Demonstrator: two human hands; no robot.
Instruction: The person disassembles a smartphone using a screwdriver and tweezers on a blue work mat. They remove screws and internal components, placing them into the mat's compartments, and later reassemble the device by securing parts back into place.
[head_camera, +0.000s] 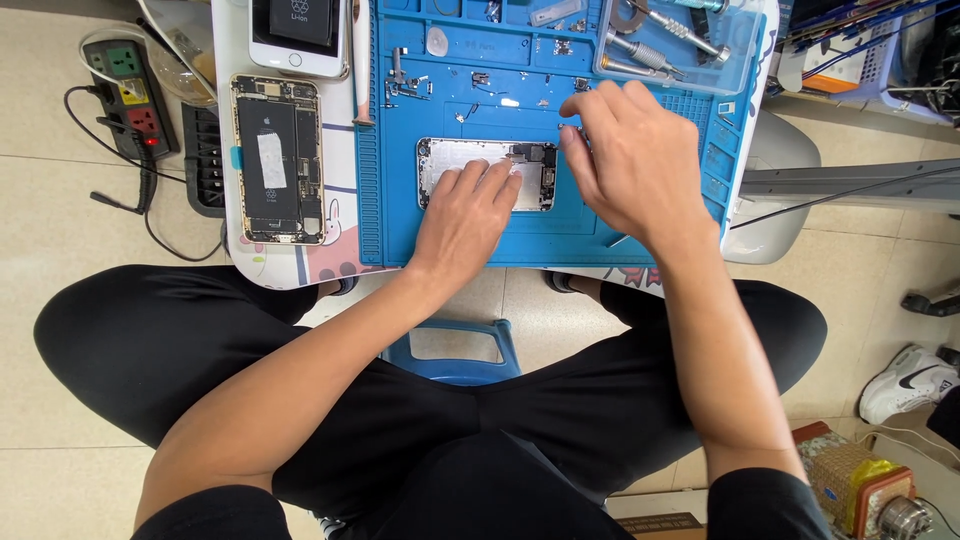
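Our left hand presses flat, fingers spread, on the opened phone shell lying on the blue mat (counter middle); our right hand pinches narrowly at its top corner.

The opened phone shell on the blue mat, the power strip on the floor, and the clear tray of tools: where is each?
opened phone shell (440, 165): head view, bare metal at its left end.
power strip (128, 95): head view, middle of its top face.
clear tray (735, 62): head view, its right wall.
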